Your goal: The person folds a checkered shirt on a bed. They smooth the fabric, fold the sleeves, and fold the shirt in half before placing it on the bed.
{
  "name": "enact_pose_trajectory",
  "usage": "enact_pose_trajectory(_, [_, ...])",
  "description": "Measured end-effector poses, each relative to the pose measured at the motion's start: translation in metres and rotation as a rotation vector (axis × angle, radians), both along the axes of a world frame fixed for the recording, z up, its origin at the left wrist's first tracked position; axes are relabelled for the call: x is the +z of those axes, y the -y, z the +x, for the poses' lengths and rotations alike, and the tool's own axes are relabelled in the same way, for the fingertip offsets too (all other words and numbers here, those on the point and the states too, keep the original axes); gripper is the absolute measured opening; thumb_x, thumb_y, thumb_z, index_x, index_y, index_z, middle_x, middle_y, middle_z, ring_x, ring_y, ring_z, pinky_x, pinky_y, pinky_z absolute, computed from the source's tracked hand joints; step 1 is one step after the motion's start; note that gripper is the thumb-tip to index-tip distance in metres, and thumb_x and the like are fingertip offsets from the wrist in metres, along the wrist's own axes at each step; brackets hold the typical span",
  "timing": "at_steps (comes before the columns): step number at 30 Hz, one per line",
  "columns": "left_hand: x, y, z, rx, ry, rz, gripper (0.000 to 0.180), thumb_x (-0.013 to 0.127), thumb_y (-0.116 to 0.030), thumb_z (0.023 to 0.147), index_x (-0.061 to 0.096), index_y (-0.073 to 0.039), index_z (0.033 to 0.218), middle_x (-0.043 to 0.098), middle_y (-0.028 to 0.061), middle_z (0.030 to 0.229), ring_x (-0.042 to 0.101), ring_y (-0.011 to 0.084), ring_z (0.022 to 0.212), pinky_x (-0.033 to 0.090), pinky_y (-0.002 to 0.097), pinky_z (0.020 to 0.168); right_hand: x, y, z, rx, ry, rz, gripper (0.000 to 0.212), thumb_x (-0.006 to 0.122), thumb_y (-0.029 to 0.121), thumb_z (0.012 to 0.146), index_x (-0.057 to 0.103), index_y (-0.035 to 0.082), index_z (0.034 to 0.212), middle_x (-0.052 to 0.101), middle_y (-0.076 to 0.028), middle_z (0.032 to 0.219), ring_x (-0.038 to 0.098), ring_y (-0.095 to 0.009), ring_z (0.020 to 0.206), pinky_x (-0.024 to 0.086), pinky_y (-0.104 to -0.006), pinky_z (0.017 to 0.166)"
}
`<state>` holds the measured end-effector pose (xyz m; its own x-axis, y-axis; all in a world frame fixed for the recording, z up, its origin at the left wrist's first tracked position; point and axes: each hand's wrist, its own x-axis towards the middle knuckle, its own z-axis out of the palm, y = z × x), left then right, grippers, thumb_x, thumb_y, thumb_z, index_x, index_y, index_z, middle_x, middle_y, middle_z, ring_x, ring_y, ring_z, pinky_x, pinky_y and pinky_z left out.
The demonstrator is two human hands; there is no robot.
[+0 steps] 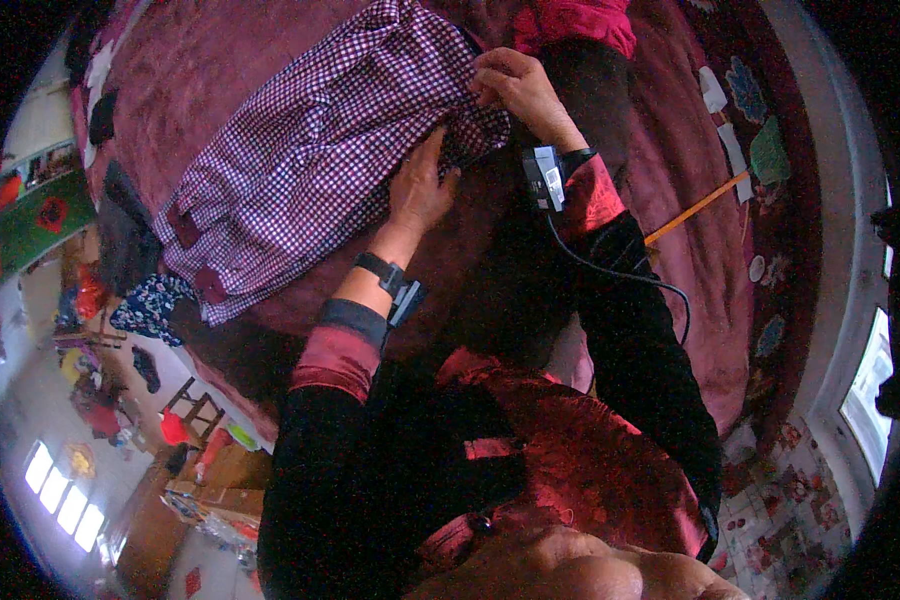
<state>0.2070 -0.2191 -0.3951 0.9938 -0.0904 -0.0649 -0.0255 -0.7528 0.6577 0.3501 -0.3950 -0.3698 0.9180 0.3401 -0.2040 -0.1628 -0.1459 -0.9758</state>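
Note:
A checked garment [310,140] in white, dark blue and red lies spread on a reddish-purple blanket [225,50], with dark red patches near its lower left end. My left hand [423,192] rests along the garment's near edge, its index finger stretched out and thumb apart. At the garment's right end, my right hand [518,88] has its fingers curled and pinched on the cloth. Its fingertips are partly hidden. Both wrists wear straps with small devices, and a black cable runs from the right one.
Bright pink cloth [575,22] lies at the far side. A yellow stick [697,208] lies to the right, near a green piece [769,150]. Dark floral cloth [153,308] hangs at the left edge. Beyond it stand a wooden stool [196,410] and cardboard boxes [220,487].

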Motion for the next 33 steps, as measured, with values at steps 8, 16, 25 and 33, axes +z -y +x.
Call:
enact_pose_trajectory(8, [0.001,0.006,0.005,-0.160,-0.093,0.285,0.077,0.071,-0.028,0.082,0.034,-0.025,0.150,0.050,0.0223,0.135,0.057,0.0427,0.112,0.051,0.0499,0.091,-0.005,-0.015,-0.003,0.019,-0.130,0.009,0.019,0.064,0.013,0.090,0.068,0.001,0.104,0.070,-0.007,0.084,0.064,-0.014,0.072,0.053,-0.0299,0.067])
enact_pose_trajectory(16, [0.039,-0.008,0.014,-0.128,0.030,-0.053,0.042,0.064,-0.017,0.088,0.058,-0.012,0.129,0.063,0.0168,0.120,0.062,0.0348,0.108,0.052,0.0422,0.092,-0.028,-0.025,-0.003,0.161,0.070,-0.271,0.023,0.067,0.017,0.086,0.069,0.002,0.103,0.071,-0.016,0.097,0.069,-0.027,0.088,0.053,-0.0374,0.079])
enact_pose_trajectory(25, [0.062,-0.130,0.068,0.395,0.227,0.333,0.022,0.070,-0.019,0.082,0.064,-0.008,0.100,0.064,0.0108,0.097,0.064,0.0305,0.088,0.052,0.0428,0.075,-0.031,-0.028,-0.001,0.136,0.011,-0.248,0.034,0.066,0.024,0.087,0.067,0.003,0.114,0.070,-0.019,0.107,0.068,-0.033,0.100,0.052,-0.0401,0.088])
enact_pose_trajectory(33, [0.036,-0.150,0.041,0.374,0.198,0.553,0.042,0.079,-0.025,0.074,0.058,-0.006,0.105,0.061,0.0170,0.104,0.059,0.0379,0.100,0.050,0.0484,0.084,-0.042,-0.034,0.003,0.205,0.190,-0.158,0.019,0.062,0.008,0.090,0.064,-0.002,0.105,0.066,-0.006,0.086,0.064,-0.015,0.072,0.052,-0.0296,0.065])
